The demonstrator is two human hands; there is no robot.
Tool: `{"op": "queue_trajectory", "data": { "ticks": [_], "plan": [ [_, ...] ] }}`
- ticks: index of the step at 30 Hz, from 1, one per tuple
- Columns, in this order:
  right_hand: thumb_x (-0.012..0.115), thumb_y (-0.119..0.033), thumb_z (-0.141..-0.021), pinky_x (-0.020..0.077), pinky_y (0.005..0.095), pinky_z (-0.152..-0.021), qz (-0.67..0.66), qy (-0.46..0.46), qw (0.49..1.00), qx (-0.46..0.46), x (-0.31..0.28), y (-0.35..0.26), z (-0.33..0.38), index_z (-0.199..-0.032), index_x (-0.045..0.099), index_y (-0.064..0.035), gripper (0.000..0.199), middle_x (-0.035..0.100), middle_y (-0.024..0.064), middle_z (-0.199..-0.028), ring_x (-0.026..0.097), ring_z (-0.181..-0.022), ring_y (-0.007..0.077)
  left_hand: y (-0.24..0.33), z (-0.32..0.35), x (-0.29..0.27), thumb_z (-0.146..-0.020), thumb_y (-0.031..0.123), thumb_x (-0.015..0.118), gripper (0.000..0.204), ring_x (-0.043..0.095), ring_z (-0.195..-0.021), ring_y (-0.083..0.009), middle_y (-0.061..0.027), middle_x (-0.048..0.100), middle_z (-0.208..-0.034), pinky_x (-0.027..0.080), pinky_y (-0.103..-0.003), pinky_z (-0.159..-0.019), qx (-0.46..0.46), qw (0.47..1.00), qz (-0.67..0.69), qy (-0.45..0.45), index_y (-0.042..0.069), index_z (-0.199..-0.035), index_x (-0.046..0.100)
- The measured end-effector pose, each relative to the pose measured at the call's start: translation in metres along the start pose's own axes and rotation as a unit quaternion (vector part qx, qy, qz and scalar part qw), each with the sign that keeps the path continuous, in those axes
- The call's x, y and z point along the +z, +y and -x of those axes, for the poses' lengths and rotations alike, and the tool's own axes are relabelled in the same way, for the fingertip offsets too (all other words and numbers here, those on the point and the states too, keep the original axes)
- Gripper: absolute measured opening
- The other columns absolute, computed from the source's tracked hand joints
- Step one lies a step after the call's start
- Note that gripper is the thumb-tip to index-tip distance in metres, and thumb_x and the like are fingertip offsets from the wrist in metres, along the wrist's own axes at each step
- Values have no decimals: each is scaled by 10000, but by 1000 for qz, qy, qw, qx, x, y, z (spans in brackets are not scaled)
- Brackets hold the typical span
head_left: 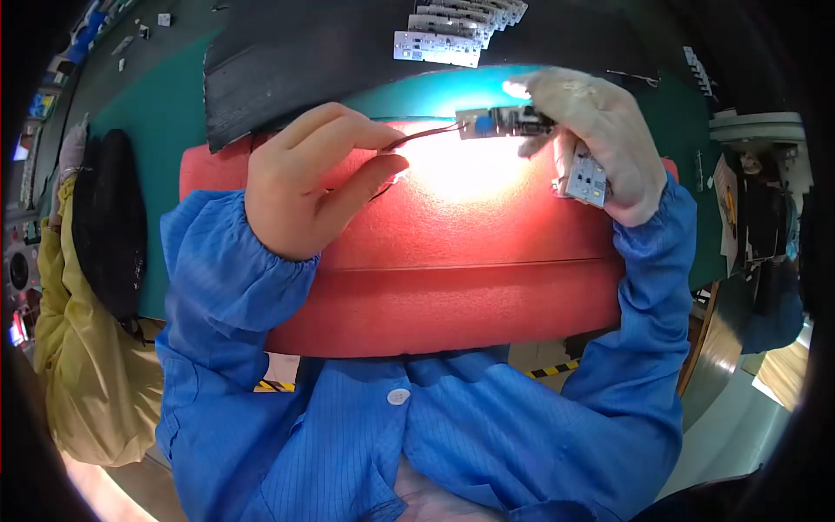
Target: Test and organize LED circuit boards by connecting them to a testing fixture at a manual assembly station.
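My bare left hand (313, 178) pinches dark thin wires (426, 133) between thumb and forefinger. The wires run right to a small circuit board (500, 123) with a blue part and dark parts on it. My right hand (600, 130), in a whitish glove, grips that board by its right end, above a red padded surface. A second, white circuit board (586, 177) is tucked under the right palm, partly hidden by the hand. Bright light washes out the red pad (452, 296) between my hands.
Several white circuit boards (435, 50) stand in an overlapping row on the black mat (322, 52) at the back. More small boards (698, 71) lie at the far right. At left, another person's yellow sleeve (74, 304) and a black cloth-like thing (109, 222) border the green table (161, 148).
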State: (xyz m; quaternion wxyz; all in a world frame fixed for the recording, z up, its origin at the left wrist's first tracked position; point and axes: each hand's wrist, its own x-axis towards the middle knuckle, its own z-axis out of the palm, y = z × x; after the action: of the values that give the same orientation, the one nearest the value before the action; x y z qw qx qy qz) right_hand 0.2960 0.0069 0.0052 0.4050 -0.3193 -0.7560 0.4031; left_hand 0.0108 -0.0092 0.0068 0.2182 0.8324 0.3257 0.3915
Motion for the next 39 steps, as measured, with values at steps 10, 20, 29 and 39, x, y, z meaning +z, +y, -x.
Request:
{"op": "queue_trajectory", "data": {
  "ticks": [10,20,29,39],
  "plan": [
    [467,-106,-867,498,217,-572,-33,-69,955,285,6,-27,-13,-1120,556,30,301,597,178,-1036,645,-658,165,-4,-1,-3,-739,6,680,154,613,-710,-229,-116,603,-796,492,-283,-625,12,1000,19,-18,-7,-882,625],
    [562,-86,-823,515,287,-696,18,-67,976,207,-2,-3,-4,-1170,545,-31,352,617,164,-983,648,-708,238,-4,-1,-5,-742,17,687,181,614,-724,-212,-112,606,-829,486,-273,-625,15,999,11,-29,4,-916,636],
    [498,-540,-857,428,210,-387,47,-3,990,130,10,-1,-8,-983,564,10,569,615,118,-756,517,-425,93,-10,0,0,-726,71,725,210,545,-631,-167,-76,560,-744,453,-252,-609,-44,998,17,-45,10,-911,645],
    [417,-454,-926,392,196,-650,-318,144,899,264,18,-24,-12,-1229,476,-83,482,534,38,-1189,522,-1012,103,-75,-27,-56,-843,124,595,192,564,-658,-131,-52,612,-751,470,-258,-646,-223,812,358,405,-12,-976,616]
  ]
}}
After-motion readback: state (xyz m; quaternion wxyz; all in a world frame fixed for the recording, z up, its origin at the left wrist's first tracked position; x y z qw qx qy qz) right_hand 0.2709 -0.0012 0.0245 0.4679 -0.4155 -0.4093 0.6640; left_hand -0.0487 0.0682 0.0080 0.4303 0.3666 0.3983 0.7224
